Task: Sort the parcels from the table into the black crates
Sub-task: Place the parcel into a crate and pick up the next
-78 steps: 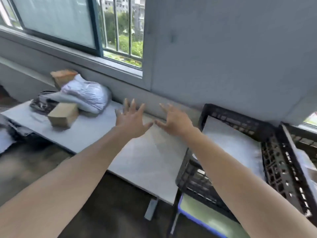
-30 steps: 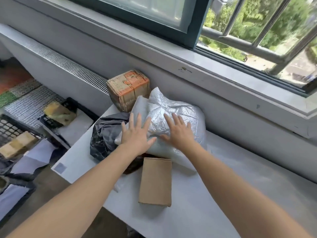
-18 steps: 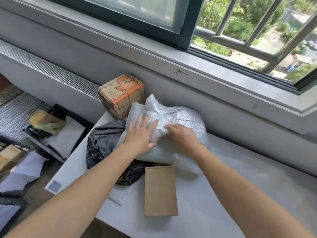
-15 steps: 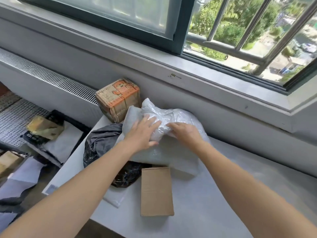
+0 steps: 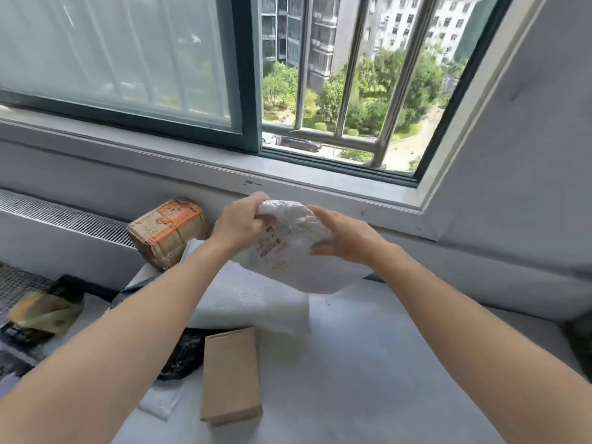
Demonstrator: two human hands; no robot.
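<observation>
I hold a white plastic parcel (image 5: 293, 251) with a printed label up in the air above the white table (image 5: 368, 363). My left hand (image 5: 238, 221) grips its top left edge with curled fingers. My right hand (image 5: 344, 235) holds its right side, thumb and fingers around it. Below on the table lie a white padded mailer (image 5: 253, 304), a flat brown cardboard box (image 5: 230, 376) and a black plastic bag (image 5: 182, 354), partly hidden by my left arm. A taped brown box (image 5: 168, 232) stands at the wall. A black crate (image 5: 69, 288) sits low at the left.
A yellowish parcel (image 5: 41, 314) lies in the crate at the left on the floor. A window sill (image 5: 320, 184) and barred window run along the wall behind the table. A radiator grille (image 5: 57, 216) extends to the left. A dark object (image 5: 579, 344) shows at the right edge.
Both hands have closed on the white plastic parcel and lifted it off the pile into the air. The padded mailer underneath is uncovered. The view has tilted upward.
</observation>
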